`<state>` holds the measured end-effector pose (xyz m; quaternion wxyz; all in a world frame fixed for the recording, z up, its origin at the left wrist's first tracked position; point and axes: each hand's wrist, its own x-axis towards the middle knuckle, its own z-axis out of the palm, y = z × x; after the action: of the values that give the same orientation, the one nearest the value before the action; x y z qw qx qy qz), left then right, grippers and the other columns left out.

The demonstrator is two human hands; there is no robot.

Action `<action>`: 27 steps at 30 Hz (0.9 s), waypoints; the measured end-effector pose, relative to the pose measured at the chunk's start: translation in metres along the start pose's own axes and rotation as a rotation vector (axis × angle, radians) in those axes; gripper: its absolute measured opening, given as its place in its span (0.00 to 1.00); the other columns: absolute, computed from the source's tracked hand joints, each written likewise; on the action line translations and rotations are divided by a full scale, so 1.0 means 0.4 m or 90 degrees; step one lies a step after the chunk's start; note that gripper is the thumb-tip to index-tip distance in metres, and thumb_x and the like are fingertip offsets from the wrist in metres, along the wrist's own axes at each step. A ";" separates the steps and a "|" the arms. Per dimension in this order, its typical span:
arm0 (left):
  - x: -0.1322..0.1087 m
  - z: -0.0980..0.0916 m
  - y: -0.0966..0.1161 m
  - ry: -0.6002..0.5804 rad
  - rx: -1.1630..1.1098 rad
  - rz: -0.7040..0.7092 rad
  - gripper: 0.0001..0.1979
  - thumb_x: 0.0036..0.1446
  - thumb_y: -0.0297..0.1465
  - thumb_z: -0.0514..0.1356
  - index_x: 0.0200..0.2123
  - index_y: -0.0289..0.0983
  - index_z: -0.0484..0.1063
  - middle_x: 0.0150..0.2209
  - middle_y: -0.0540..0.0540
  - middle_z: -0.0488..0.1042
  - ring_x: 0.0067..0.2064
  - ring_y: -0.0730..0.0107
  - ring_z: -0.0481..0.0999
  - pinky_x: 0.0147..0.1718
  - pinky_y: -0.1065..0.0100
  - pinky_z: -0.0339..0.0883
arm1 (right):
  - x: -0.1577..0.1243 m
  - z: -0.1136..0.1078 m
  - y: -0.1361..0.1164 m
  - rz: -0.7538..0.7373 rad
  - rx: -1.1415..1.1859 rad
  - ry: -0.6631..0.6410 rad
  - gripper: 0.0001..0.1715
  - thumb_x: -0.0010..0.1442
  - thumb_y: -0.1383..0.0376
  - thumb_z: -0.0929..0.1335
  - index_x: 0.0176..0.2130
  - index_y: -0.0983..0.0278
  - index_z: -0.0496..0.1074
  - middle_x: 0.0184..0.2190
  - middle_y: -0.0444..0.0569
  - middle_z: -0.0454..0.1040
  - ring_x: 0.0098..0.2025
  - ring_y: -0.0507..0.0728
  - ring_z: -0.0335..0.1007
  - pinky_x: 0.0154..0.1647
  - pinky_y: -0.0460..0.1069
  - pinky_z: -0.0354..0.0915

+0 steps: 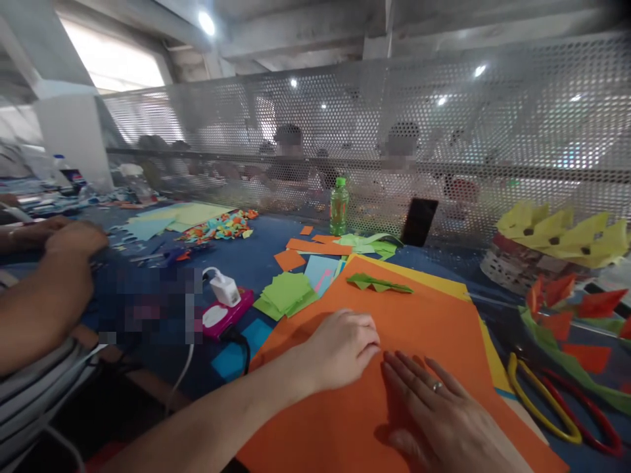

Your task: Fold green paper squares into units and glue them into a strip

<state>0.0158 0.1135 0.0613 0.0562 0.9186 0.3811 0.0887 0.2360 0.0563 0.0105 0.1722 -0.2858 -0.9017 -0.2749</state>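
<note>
A large sheet of orange paper (419,315) lies on top of a stack of coloured sheets. My left hand (342,348) rests on it with the fingers curled inward; whatever they may hold is hidden. Close beside it, my right hand (434,407) lies flat on the same sheet, palm down, fingers stretched out and a ring on one. Beyond both hands, a folded green paper strip (378,284) sits near the sheet's far edge. Yellow paper (434,276) shows from underneath.
Green paper squares (286,293) and a pink power strip (229,315) with a white charger are to the left. Scissors (542,401) and paper crowns (562,236) lie right. A green bottle (338,207) and phone (419,222) stand before a perforated screen. Another person's arms (54,282) are at left.
</note>
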 end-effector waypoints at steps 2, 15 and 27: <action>-0.007 -0.019 -0.018 -0.009 0.029 -0.059 0.12 0.68 0.35 0.60 0.49 0.35 0.72 0.48 0.43 0.75 0.46 0.63 0.77 0.46 0.56 0.74 | -0.003 0.006 -0.001 0.015 0.016 -0.010 0.32 0.65 0.48 0.67 0.55 0.71 0.74 0.54 0.56 0.78 0.51 0.65 0.78 0.49 0.60 0.72; -0.108 -0.062 -0.172 -0.086 0.165 -0.490 0.17 0.67 0.37 0.61 0.54 0.35 0.70 0.53 0.41 0.72 0.49 0.60 0.76 0.47 0.55 0.74 | -0.007 -0.003 -0.021 0.059 0.012 -0.002 0.33 0.66 0.48 0.66 0.60 0.66 0.69 0.62 0.54 0.70 0.56 0.65 0.75 0.51 0.60 0.70; -0.117 -0.081 -0.175 -0.033 0.189 -0.543 0.17 0.67 0.37 0.61 0.55 0.35 0.69 0.53 0.41 0.73 0.49 0.60 0.76 0.47 0.54 0.74 | -0.012 -0.010 -0.030 0.050 0.016 -0.018 0.29 0.67 0.52 0.66 0.60 0.67 0.70 0.62 0.54 0.70 0.58 0.65 0.73 0.52 0.61 0.71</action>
<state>-0.0715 0.1306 0.0753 -0.0351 0.6794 0.7326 -0.0212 0.2332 0.0438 0.0066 0.1738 -0.3229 -0.8955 -0.2524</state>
